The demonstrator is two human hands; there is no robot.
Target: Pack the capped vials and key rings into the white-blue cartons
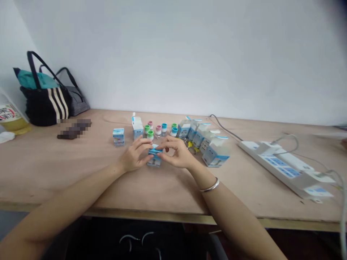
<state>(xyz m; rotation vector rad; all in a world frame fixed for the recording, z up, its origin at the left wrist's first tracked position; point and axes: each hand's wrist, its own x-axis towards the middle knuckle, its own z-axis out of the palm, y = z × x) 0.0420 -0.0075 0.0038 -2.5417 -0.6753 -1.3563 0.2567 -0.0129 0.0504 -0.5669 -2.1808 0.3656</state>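
In front of me a small blue-and-white carton (154, 161) stands on the table between both hands. My left hand (135, 155) is closed on the carton's upper left side, thumb and fingertips at its blue top flap. From the other side my right hand (177, 153), with a silver bangle on the wrist, pinches the same flap. Fingers partly cover the top, and the carton's contents are hidden. Just behind stand several small clear bottles with green, pink and blue caps (164, 126). A closed carton (118, 137) stands to the left, near an open carton (137, 127).
Several open cartons (216, 153) line up on the right, beside small yellow-topped pieces (189, 144). A white power strip (282, 168) with cables lies farther right. Bags (46, 101), a dark blurred object (74, 129) and a bottle of yellow liquid (13, 121) are at left.
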